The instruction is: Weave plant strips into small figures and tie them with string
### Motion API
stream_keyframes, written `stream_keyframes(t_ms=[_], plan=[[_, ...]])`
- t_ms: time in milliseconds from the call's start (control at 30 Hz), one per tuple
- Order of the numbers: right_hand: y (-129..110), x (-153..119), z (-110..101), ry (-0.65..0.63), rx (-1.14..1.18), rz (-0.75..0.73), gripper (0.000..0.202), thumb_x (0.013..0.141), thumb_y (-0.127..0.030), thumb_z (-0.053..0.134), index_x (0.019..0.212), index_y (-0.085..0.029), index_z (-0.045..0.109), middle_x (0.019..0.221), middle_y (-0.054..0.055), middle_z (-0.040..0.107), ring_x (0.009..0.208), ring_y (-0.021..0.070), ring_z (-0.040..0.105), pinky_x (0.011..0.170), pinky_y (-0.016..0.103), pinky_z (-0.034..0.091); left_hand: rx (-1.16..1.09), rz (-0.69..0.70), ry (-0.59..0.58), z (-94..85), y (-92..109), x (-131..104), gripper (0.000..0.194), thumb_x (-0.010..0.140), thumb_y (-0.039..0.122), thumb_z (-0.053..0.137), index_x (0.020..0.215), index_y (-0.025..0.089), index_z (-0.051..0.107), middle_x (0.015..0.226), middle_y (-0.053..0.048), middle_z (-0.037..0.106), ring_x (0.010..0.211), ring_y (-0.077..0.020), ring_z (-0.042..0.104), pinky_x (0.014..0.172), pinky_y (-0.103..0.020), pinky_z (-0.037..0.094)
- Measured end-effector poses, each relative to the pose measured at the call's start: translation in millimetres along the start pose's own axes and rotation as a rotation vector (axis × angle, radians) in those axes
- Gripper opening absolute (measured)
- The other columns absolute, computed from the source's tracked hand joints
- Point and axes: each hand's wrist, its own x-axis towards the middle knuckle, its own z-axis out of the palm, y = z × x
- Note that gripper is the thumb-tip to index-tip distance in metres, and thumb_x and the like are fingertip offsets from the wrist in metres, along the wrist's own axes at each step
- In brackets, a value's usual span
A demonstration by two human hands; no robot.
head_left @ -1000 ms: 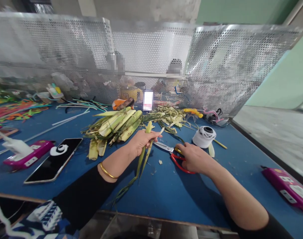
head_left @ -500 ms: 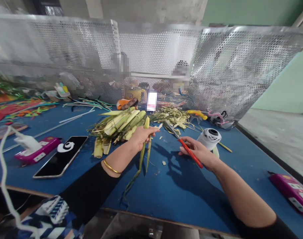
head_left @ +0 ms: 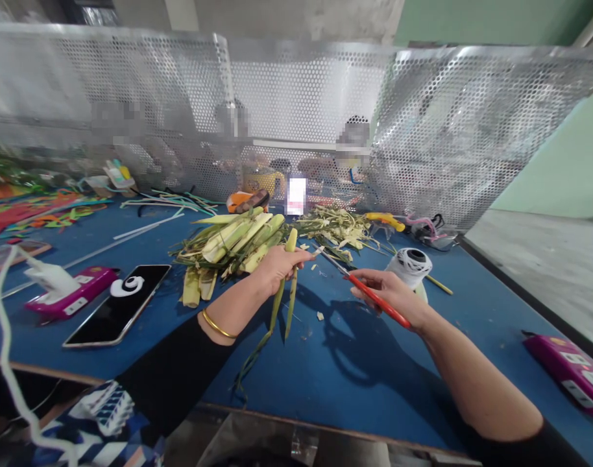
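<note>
Above the blue table (head_left: 296, 389), a green leaf piece (head_left: 276, 306) is held in the left hand (head_left: 276, 266), with the thumb and fingers pinched tight on it. Red-handled scissors (head_left: 378, 301) are held by the right hand (head_left: 390, 289), with its fingers curled around the handles. The scissor tips are pointed close to the left hand. A big leaf heap (head_left: 238, 239) is seen nearby, and a white spool (head_left: 408, 267) is placed near the right hand.

You are in what looks like a handicraft workshop: your blue table (head_left: 491, 305) carries piled plant husks (head_left: 242, 237), heaped trimmings (head_left: 338, 228) and a white thread spool (head_left: 406, 270), you hold red-handled scissors (head_left: 377, 299), and a perforated metal screen (head_left: 296, 84) stands behind.
</note>
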Motion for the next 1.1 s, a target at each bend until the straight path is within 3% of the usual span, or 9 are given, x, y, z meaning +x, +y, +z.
stream_keyframes(t_ms=[267, 400, 600, 700, 767, 867, 933, 1000, 1100], plan=[[5.4, 3.9, -1.4, 0.110, -0.119, -0.045, 0.057, 0.067, -0.063, 0.065, 0.100, -0.016, 0.070, 0.058, -0.002, 0.054, 0.046, 0.0103, 0.041, 0.045, 0.025, 0.031, -0.038, -0.014, 0.001, -0.4, 0.3, 0.5, 0.012, 0.068, 0.023, 0.074, 0.064, 0.014, 0.068, 0.052, -0.001, 0.053, 0.038, -0.0042, 0.029, 0.043, -0.025, 0.017], [11.7, 9.0, 0.4, 0.313, -0.699, -0.056, 0.048, 0.079, -0.051, 0.057, 0.113, -0.020, 0.067, 0.081, 0.007, 0.071, 0.071, 0.0220, 0.062, 0.059, 0.029, 0.040, -0.105, -0.069, -0.090, -0.3, 4.4, -5.8, 0.011, 0.067, 0.022, 0.075, 0.066, 0.013, 0.069, 0.064, -0.006, 0.064, 0.044, -0.0062, 0.041, 0.042, -0.023, 0.026], [11.5, 8.2, 6.9, 0.190, -1.166, 0.002, 0.042, 0.086, -0.035, 0.051, 0.123, -0.016, 0.059, 0.102, 0.014, 0.071, 0.089, 0.0262, 0.066, 0.065, 0.029, 0.040, -0.168, -0.139, -0.204, 5.9, 3.5, -12.1, 0.011, 0.068, 0.022, 0.075, 0.068, 0.013, 0.070, 0.080, -0.010, 0.071, 0.046, -0.0050, 0.045, 0.039, -0.019, 0.024], [5.2, 2.0, 9.6, 0.295, -1.106, -0.095, 0.029, 0.090, -0.034, 0.047, 0.102, -0.016, 0.067, 0.098, 0.014, 0.070, 0.090, 0.0263, 0.064, 0.070, 0.031, 0.041, -0.188, -0.153, -0.210, 10.4, 0.5, -13.5, 0.010, 0.070, 0.021, 0.074, 0.069, 0.013, 0.069, 0.082, -0.010, 0.072, 0.045, -0.0041, 0.046, 0.039, -0.018, 0.024], [2.7, -1.2, 17.1, 0.323, -0.823, -0.180, 0.032, 0.092, -0.038, 0.043, 0.098, -0.018, 0.068, 0.094, 0.012, 0.070, 0.088, 0.0245, 0.064, 0.072, 0.031, 0.043, -0.206, -0.158, -0.199, 13.7, -1.0, -15.5, 0.009, 0.071, 0.021, 0.074, 0.069, 0.014, 0.068, 0.081, -0.008, 0.072, 0.044, -0.0035, 0.045, 0.039, -0.018, 0.025], [3.8, -2.3, 35.1, 0.075, -0.224, -0.192, 0.034, 0.087, -0.046, 0.047, 0.095, -0.019, 0.064, 0.081, 0.005, 0.072, 0.071, 0.0189, 0.065, 0.064, 0.029, 0.047, -0.206, -0.169, -0.190, 18.2, -2.7, -18.9, 0.009, 0.072, 0.020, 0.073, 0.069, 0.014, 0.067, 0.081, -0.006, 0.072, 0.044, -0.0030, 0.046, 0.040, -0.018, 0.026], [5.5, -1.6, 43.0, -0.045, -0.028, -0.128, 0.028, 0.081, -0.046, 0.053, 0.086, -0.019, 0.060, 0.069, 0.001, 0.070, 0.057, 0.0159, 0.062, 0.055, 0.027, 0.046, -0.210, -0.175, -0.178, 20.0, -3.2, -19.9, 0.011, 0.072, 0.022, 0.074, 0.072, 0.013, 0.068, 0.084, -0.007, 0.072, 0.044, -0.0031, 0.047, 0.040, -0.018, 0.026], [5.3, -1.3, 40.7, 0.009, -0.051, -0.067, 0.022, 0.081, -0.043, 0.053, 0.080, -0.021, 0.057, 0.063, 0.000, 0.068, 0.050, 0.0143, 0.058, 0.050, 0.026, 0.043, -0.255, -0.176, -0.159, 20.5, -3.2, -19.1, 0.021, 0.074, 0.032, 0.074, 0.077, 0.013, 0.067, 0.085, -0.008, 0.071, 0.044, -0.0038, 0.047, 0.039, -0.019, 0.025], [0.5, -2.5, 21.7, 0.284, -0.464, -0.001, 0.018, 0.084, -0.035, 0.049, 0.084, -0.021, 0.061, 0.063, 0.001, 0.068, 0.054, 0.0167, 0.060, 0.051, 0.026, 0.038, -0.397, -0.191, -0.151, 19.4, -2.1, -16.1, 0.034, 0.082, 0.048, 0.063, 0.081, 0.014, 0.062, 0.082, -0.008, 0.069, 0.044, -0.0065, 0.048, 0.037, -0.019, 0.025]])
